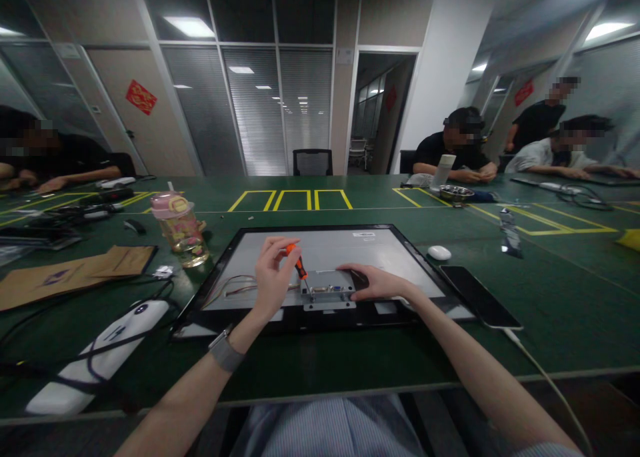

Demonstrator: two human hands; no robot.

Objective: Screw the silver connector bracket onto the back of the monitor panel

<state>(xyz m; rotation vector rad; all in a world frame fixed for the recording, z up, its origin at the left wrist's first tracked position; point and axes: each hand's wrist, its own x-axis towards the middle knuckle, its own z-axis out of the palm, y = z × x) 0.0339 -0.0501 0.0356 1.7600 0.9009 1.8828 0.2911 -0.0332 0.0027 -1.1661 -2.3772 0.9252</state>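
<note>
My left hand [274, 270] is closed round the handle of an orange and black screwdriver [299, 264]. The screwdriver tilts down, its tip at the left front of a small metal box with video ports [327, 289]. Fingers and thumb of my right hand [375, 282] grip this box at its right end. Beneath the box lies a large flat display panel [400, 264], grey back up, with a black frame. Thin wires [235, 285] run across the panel to the box's left side. Whether the tip sits in a screw is too small to tell.
A phone [477, 296] with a charging cable and a white earbud case [439, 252] lie right of the panel. On the left are a pink-lidded bottle [180, 230], a paper bag [75, 275] and a white power strip [105, 357]. Several people sit or stand beyond.
</note>
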